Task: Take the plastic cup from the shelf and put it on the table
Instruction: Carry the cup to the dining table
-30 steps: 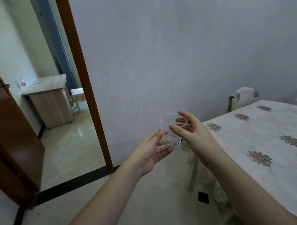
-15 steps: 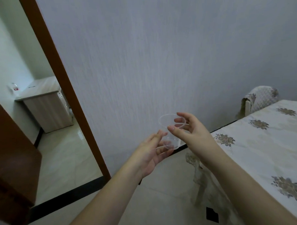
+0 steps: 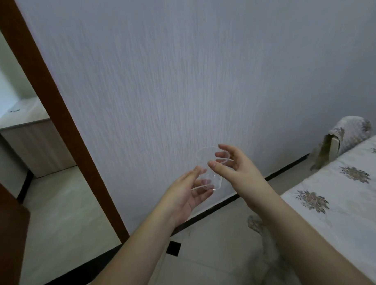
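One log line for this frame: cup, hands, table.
plastic cup: airborne, upright | right hand: pinching rim | left hand: fingers at base | table: not reached

My two hands sit mid-frame, and straight behind them the pale grey textured wall (image 3: 202, 78) blocks any forward reach. To the lower right, the table with its white flower-patterned cloth (image 3: 344, 200) offers a bare, open top. At its far end, right edge of frame, a cloth-draped chair back (image 3: 348, 134) stands in the way. The brown wooden door frame (image 3: 54, 117) bounds the left.
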